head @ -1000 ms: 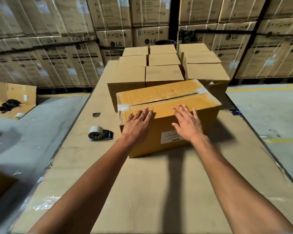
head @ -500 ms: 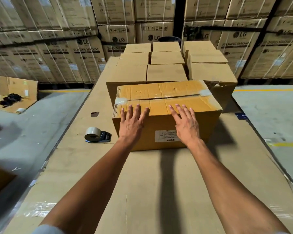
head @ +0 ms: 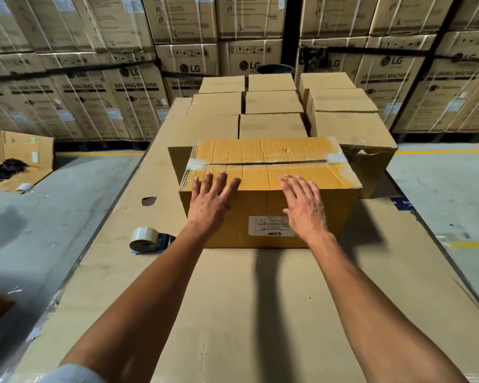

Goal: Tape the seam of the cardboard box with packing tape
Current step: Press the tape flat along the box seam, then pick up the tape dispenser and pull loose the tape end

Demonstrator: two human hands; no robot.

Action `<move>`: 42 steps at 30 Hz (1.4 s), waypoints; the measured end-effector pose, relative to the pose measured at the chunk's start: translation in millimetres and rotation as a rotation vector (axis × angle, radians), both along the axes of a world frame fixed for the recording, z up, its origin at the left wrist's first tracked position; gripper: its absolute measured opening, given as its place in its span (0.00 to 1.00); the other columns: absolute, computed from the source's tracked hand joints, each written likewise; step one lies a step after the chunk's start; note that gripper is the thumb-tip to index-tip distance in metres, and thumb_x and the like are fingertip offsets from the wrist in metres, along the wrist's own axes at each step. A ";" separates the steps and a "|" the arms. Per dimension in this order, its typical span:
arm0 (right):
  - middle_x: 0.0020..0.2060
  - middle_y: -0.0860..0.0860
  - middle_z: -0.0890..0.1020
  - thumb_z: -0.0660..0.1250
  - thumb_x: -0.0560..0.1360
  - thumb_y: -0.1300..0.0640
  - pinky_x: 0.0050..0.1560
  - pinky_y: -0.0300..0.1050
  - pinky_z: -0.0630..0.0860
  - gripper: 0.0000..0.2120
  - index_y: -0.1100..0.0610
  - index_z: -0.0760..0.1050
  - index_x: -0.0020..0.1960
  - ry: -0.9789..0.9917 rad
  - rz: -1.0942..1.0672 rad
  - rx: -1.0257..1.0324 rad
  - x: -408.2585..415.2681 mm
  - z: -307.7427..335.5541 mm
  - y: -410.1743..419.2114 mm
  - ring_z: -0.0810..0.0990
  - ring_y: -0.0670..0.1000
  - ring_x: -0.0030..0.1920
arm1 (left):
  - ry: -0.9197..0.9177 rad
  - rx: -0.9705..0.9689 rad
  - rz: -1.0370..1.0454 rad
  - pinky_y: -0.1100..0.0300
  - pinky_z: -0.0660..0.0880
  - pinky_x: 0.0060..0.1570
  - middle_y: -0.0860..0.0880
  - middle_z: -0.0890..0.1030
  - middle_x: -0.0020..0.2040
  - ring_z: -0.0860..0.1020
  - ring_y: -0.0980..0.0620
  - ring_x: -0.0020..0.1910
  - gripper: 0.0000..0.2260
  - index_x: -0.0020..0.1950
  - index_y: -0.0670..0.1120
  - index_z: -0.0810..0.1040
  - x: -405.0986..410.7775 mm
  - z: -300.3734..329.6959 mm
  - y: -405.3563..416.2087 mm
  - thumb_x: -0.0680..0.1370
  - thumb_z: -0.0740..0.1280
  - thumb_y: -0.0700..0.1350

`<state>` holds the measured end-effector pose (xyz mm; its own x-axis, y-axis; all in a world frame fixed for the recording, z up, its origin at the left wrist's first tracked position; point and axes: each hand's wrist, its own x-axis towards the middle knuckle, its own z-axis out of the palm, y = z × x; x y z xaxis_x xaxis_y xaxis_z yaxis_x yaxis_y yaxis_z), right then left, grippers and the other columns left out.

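A yellow-brown cardboard box (head: pixel 266 219) stands in the middle of the table, its two top flaps closed. The seam (head: pixel 263 163) runs left to right across the top, with old tape scraps at both ends. My left hand (head: pixel 209 204) lies flat with spread fingers over the box's near top edge on the left. My right hand (head: pixel 304 207) lies the same way on the right, beside a white label on the front face. A roll of packing tape in a blue dispenser (head: pixel 147 240) lies on the table left of the box, apart from both hands.
The table (head: pixel 246 313) is covered with cardboard sheets. Several closed plain boxes (head: pixel 271 102) stand in rows right behind the task box. Stacked washing-machine cartons (head: pixel 138 100) wall the back. An opened flat carton (head: pixel 17 158) lies on the floor at left.
The box has turned squarer to me and slid slightly left and nearer. Both hands stayed flat on its near top edge throughout.
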<state>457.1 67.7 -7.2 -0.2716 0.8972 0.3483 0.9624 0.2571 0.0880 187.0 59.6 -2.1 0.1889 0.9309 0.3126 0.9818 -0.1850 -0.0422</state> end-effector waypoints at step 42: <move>0.56 0.55 0.83 0.57 0.79 0.65 0.51 0.53 0.79 0.22 0.55 0.72 0.71 0.139 0.074 -0.319 -347.2 -83.8 -66.9 0.82 0.59 0.55 | -0.140 -0.313 -0.004 0.43 0.55 0.85 0.45 0.63 0.86 0.62 0.44 0.84 0.29 0.87 0.47 0.59 -292.9 -98.0 -64.3 0.85 0.62 0.47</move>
